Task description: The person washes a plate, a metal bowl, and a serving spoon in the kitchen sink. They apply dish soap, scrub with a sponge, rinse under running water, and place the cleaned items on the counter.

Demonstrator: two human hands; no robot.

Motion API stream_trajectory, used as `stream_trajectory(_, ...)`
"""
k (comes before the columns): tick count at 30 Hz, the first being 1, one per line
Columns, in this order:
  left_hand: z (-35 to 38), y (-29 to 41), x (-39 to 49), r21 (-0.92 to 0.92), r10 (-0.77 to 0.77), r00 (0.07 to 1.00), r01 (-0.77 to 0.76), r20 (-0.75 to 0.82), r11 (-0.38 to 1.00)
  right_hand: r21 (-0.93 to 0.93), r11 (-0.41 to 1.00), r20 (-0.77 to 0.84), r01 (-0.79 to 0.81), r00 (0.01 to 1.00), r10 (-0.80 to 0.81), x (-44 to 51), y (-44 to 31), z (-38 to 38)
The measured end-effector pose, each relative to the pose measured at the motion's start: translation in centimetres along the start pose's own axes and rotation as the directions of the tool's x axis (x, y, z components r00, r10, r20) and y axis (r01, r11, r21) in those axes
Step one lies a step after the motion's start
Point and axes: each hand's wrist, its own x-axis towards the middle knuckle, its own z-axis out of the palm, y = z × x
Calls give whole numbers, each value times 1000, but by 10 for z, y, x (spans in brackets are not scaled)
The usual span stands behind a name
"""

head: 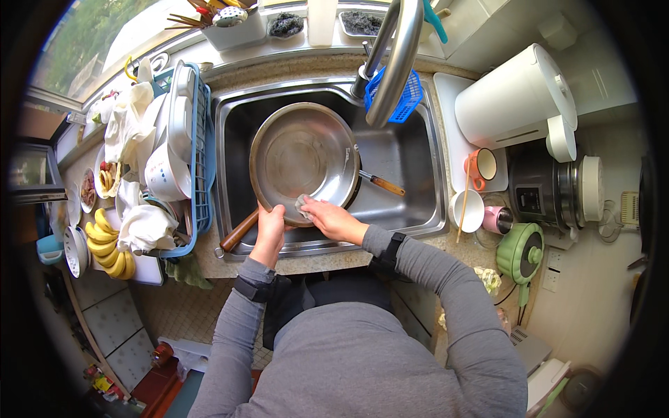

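Note:
A wide, shallow metal pan [295,151] is tilted over the stainless steel sink [405,157], its inside facing up. My left hand [270,230] grips its near rim, thumb on top. In my right hand [332,217] is a small greyish scrubbing pad [301,205], pressed against the pan's inner wall near the same rim. A brown wooden handle [239,230] with a metal ring at its end reaches out at the lower left, beside my left hand. From under the pan's right side sticks another wooden handle [387,184] on a metal shank; what it belongs to is hidden.
The steel faucet [394,68] arches over the sink's back, near a blue plastic basket [405,96]. On the left stand a blue dish rack [201,157] with bowls and cloths, and bananas [108,248]. On the right are an orange mug [478,167], white bowl [466,210] and green pan [517,251].

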Motion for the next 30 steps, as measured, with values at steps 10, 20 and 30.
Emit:
stream_trajectory(10, -13, 12, -2, 88, -155, 983, 146, 103, 985, -890, 452, -23, 61, 984, -179, 8, 60, -92)
stream_trajectory(20, -13, -7, 8, -85, -15, 999, 19, 48, 996, -142, 988, 301, 57, 953, -12, -7, 5, -15)
stream_trajectory(30, -16, 19, 9, 38, -3, 997, 0, 83, 999, -880, 469, -125, -68, 988, -92, -2, 31, -70)
